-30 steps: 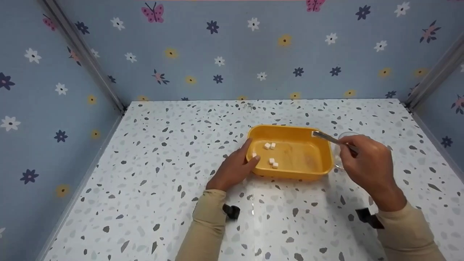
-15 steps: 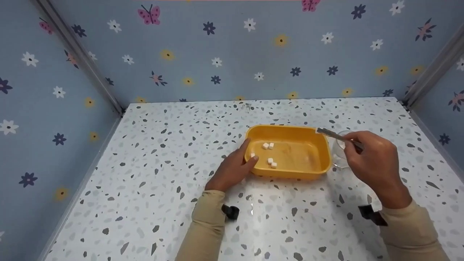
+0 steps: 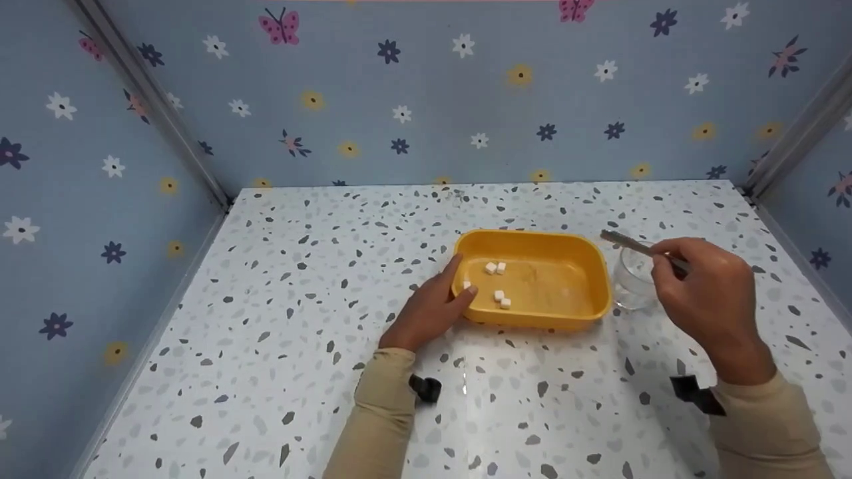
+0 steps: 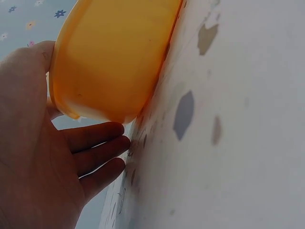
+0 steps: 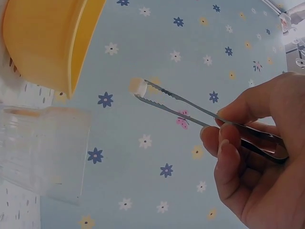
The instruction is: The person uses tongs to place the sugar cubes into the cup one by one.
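A yellow plastic tub (image 3: 539,293) sits on the speckled table. My left hand (image 3: 426,309) grips its left end, thumb over the rim; in the left wrist view the lower fingers (image 4: 102,155) spread below the tub. Several small white cubes (image 3: 500,296) lie in the tub's left half. My right hand (image 3: 709,299) pinches metal tongs (image 5: 183,114). Between their serrated tips is a white cube (image 5: 139,87), hard to make out in the head view. The tongs extend above a clear cup (image 3: 632,286) that stands just right of the tub.
Blue flowered panels (image 3: 426,93) enclose the table at the back and both sides. The speckled tabletop (image 3: 286,266) extends left of the tub and in front of it. In the right wrist view, the cup (image 5: 57,152) is close beside the tub.
My right hand has moved right, carrying the tongs from over the tub's far right corner to above the cup. My left hand and the tub have stayed in place.
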Available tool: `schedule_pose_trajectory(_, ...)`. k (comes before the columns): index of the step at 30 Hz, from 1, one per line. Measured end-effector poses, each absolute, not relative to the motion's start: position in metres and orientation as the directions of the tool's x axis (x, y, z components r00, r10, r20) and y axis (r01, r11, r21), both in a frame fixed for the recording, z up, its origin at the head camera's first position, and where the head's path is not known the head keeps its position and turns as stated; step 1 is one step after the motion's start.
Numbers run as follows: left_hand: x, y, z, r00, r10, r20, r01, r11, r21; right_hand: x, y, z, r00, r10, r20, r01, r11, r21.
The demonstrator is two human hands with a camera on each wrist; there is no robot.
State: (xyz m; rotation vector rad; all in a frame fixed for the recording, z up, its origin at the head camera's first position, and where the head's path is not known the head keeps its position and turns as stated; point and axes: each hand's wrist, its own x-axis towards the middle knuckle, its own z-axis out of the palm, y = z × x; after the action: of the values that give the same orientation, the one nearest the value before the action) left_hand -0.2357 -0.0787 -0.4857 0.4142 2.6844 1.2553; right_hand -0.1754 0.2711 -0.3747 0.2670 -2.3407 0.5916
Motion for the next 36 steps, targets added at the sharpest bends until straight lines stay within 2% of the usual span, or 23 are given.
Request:
schedule_pose_trajectory(19, -0.236, -0.079, -0.486, -0.954, 0.299, -0.031, 0.172, 0.628, 0.759, -0.175, 0.277, -0.373, -0.769, 0.021, 0.639, -0.29, 0.88, -0.377)
schedule_pose_trajectory(30, -0.236, -0.078, -0.486, -0.953, 0.304, -0.009, 0.191, 0.62, 0.761, -0.177, 0.287, -0.373, -0.734, 0.013, 0.679, -0.295, 0.894, -0.337)
schedule_pose_trajectory(36, -0.236, -0.078, -0.487, -0.953, 0.304, -0.008, 0.193, 0.624, 0.757, -0.174, 0.287, -0.366, -0.767, 0.051, 0.64, -0.241, 0.901, -0.361)
